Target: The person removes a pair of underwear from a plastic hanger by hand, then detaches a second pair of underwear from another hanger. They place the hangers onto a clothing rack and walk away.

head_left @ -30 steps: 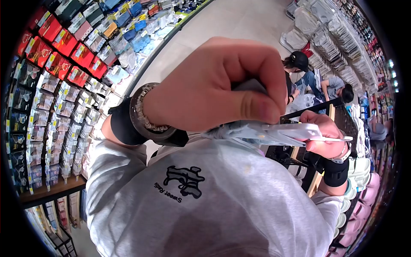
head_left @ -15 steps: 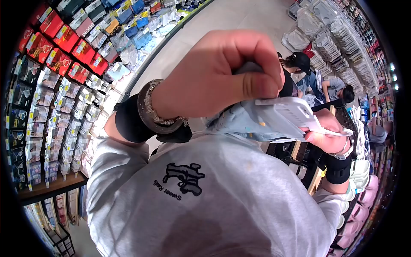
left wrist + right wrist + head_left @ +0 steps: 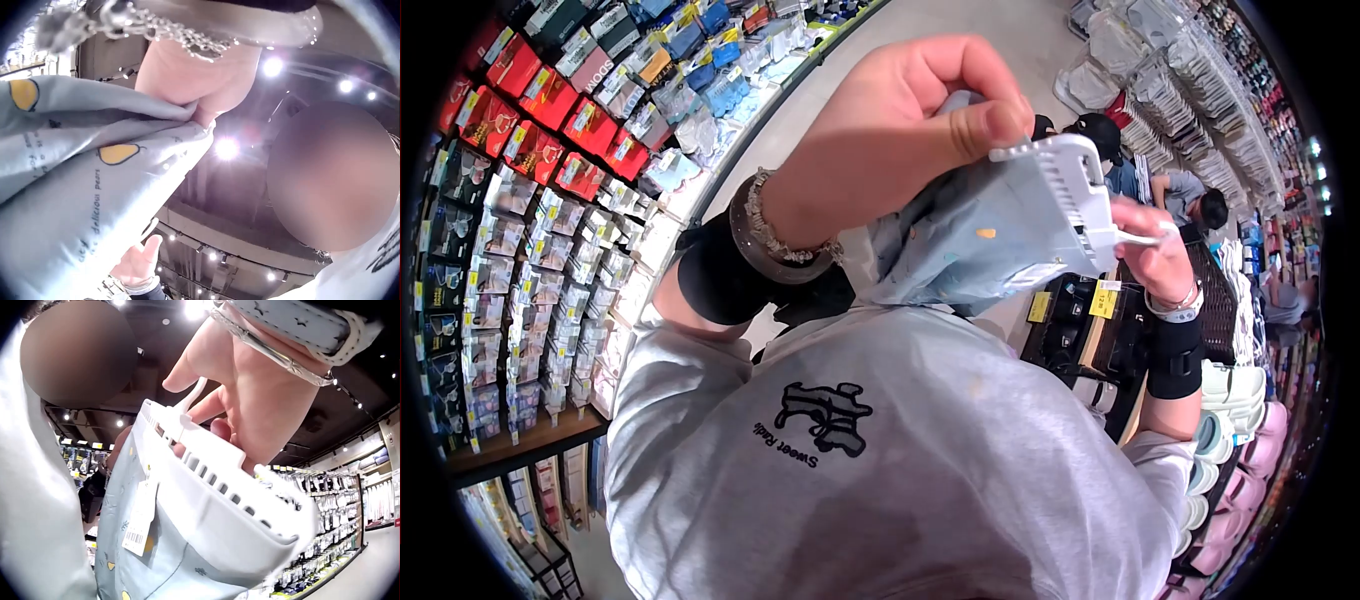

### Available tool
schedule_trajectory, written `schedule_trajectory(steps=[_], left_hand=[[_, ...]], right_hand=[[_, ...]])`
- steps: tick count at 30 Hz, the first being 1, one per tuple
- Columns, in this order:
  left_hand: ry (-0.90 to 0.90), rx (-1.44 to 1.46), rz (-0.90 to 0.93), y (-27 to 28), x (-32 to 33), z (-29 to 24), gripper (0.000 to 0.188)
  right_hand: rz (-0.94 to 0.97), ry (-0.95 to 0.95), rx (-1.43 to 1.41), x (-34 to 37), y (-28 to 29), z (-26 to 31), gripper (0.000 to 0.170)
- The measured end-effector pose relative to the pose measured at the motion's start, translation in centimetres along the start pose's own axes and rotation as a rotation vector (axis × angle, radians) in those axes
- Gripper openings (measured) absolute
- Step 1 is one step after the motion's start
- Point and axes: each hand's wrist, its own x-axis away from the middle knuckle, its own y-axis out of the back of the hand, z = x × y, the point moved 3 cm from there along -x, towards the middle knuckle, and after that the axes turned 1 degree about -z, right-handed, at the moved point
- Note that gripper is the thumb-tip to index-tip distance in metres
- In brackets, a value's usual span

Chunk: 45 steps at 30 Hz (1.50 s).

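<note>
A pale blue garment printed with yellow pears hangs from a white plastic hanger in front of the chest. My left hand pinches the cloth between thumb and curled fingers, beside the hanger's upper end. Folds run from that pinch in the left wrist view, where the hand is partly covered by a beaded bracelet. At the hook, my right hand holds the hanger, its fingers partly hidden behind the white bar. A paper tag with a barcode dangles on the cloth in the right wrist view.
Racks of packaged goods and red packs line the left side. Two people crouch ahead by a rack of hanging clothing. Pink slippers and yellow price labels are at the right.
Both hands have risen, the left one most, bringing the hanger up with them. The garment has turned from nearly edge-on to showing its broad face.
</note>
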Motion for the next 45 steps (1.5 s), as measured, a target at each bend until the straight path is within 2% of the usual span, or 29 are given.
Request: schedule_trajectory(steps=[2,3,4,6,8,10,12,16,17,19,23,26,32,38,45], left_hand=[[0.024,0.0,-0.006,0.2,0.0,0.4,0.025],[0.045,-0.011,-0.005,0.1,0.0,0.7,0.024],[0.068,-0.023,-0.002,0.0,0.0,1.1,0.024],[0.129,-0.057,-0.012,-0.1,0.1,2.0,0.024],[0.223,-0.1,-0.047,-0.1,0.6,2.8,0.024],[0.341,-0.158,-0.11,0.0,1.5,3.3,0.024],[0.295,-0.194,-0.14,0.2,2.4,3.7,0.026],[0.257,-0.109,-0.218,0.7,4.1,4.2,0.03],[0.228,-0.081,-0.227,0.8,4.5,4.4,0.021],[0.164,-0.043,-0.232,0.8,4.9,4.5,0.022],[0.091,-0.002,-0.262,0.5,5.7,4.5,0.026],[0.089,-0.013,-0.297,0.2,6.0,4.2,0.029],[0.045,0.008,-0.336,-1.0,5.5,4.8,0.031],[0.069,0.034,-0.348,-2.8,4.2,6.4,0.03],[0.183,0.085,-0.396,-5.4,2.2,7.7,0.03]], right_hand=[[-0.135,0.125,-0.151,-0.2,0.5,-0.4,0.061],[-0.201,0.166,-0.134,-0.4,1.0,-0.4,0.051],[-0.327,0.14,-0.08,-0.4,1.3,0.0,0.039],[-0.502,0.145,0.162,-0.8,-0.3,2.1,0.034],[-0.508,0.228,0.089,-2.6,-4.3,4.0,0.03],[-0.42,0.263,0.189,-3.9,-6.3,3.6,0.023],[-0.41,0.2,-0.11,-4.7,-8.3,2.1,0.016],[-0.317,0.152,-0.348,-5.2,-10.9,0.6,0.012],[-0.329,0.204,-0.293,-5.4,-11.2,0.6,0.011],[-0.356,0.308,-0.178,-6.0,-11.5,0.5,0.009],[-0.336,0.311,-0.077,-6.1,-11.8,0.9,0.007],[-0.332,0.381,0.004,-6.2,-11.8,1.1,0.008],[-0.342,0.336,-0.012,-5.2,-11.2,1.0,0.009],[-0.39,0.301,-0.038,-3.4,-9.8,0.2,0.009],[-0.413,0.3,-0.081,-1.0,-7.4,-0.5,0.013]])
